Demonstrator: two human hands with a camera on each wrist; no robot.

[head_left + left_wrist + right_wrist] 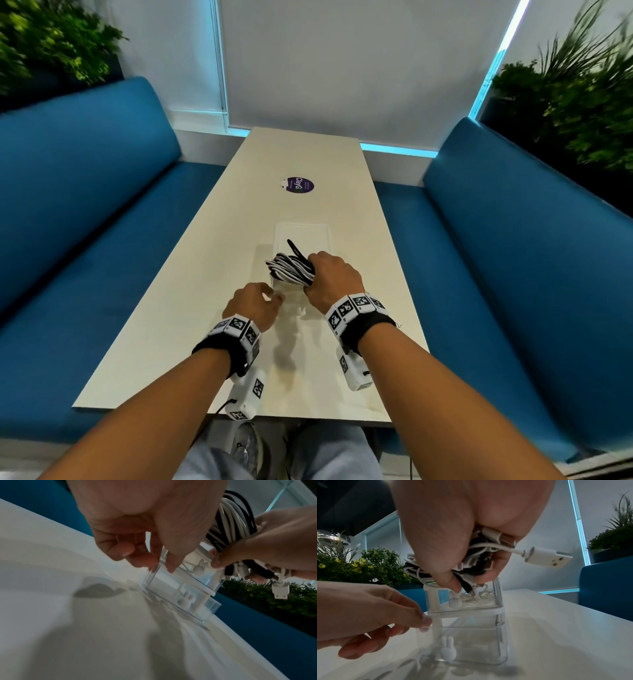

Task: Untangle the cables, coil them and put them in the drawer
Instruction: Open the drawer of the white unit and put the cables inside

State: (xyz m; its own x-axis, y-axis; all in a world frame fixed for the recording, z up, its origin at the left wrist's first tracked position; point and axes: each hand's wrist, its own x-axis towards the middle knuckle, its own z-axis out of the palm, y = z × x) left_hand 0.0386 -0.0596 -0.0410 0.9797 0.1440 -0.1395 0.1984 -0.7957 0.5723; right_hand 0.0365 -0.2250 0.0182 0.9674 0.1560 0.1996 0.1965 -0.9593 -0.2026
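Cables (291, 269), coiled and clamped in our right hand (334, 277) above the clear drawer (464, 599), look light, springy, so we grip mid-bundle; left hand (251, 303), fingers loosely curled, steadies the drawer unit on the bench (191, 308).

Bare desk (191, 308) left and near of clear drawer unit (467, 628); far desk holds only a purple sticker (296, 185). Right hand (334, 279) with cable bundle (291, 269) blocks the top drawer opening.

Clear glossy plastic drawer unit (496, 601), smooth matt table (191, 308), rubbery cables (291, 269).
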